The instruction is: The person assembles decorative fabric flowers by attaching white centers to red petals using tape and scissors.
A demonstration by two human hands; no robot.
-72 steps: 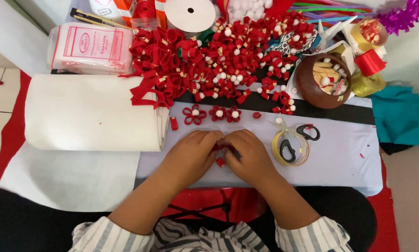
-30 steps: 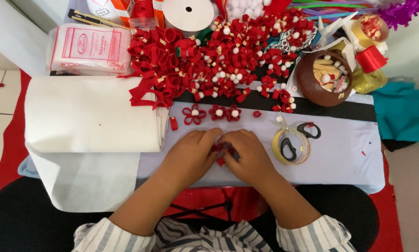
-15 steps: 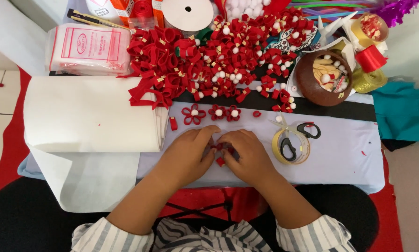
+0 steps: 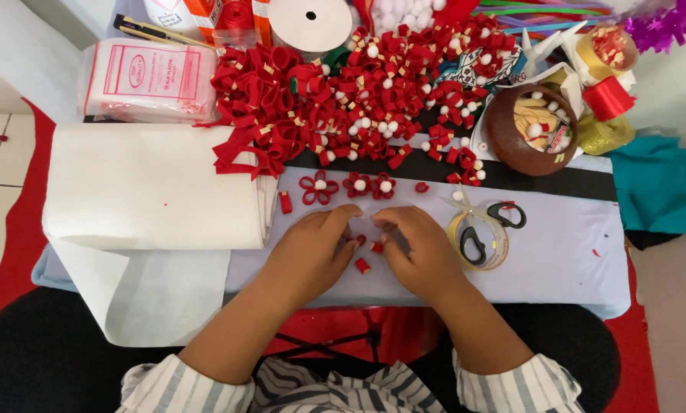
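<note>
Head view, looking straight down on a low work table (image 4: 564,268) covered with a pale lavender sheet. Left hand (image 4: 312,252) and right hand (image 4: 419,252) lie palm-down, fingertips nearly meeting at the table's middle; both are curled in a pinch around small red felt loops (image 4: 367,245), which sit between the fingertips, flat against the sheet. Exact contact on each loop is partly hidden by the fingers. One loose red felt piece (image 4: 363,265) lies just below the gap between the hands, apart from both. Just beyond the fingers, three finished felt flowers (image 4: 348,186), red looped petals with white pompom centres, lie in a row. Behind them a dense heap of red felt loops (image 4: 343,92) with tan tape ends and white pompoms fills the far half of the table. Left: a thick roll of white nonwoven fabric (image 4: 152,187), matte, its loose end hanging over the near table edge. Right: black-handled scissors (image 4: 484,226) rest across a yellowish tape roll (image 4: 476,241), just beside the right hand. Farther right, a round brown bowl (image 4: 503,141) holds scraps and pompoms. Far edge: plastic bag with pink print (image 4: 148,80), white ribbon spool (image 4: 311,23). Open sheet remains to the right of the tape roll and along the near edge; the left side is crowded by the fabric roll.
</note>
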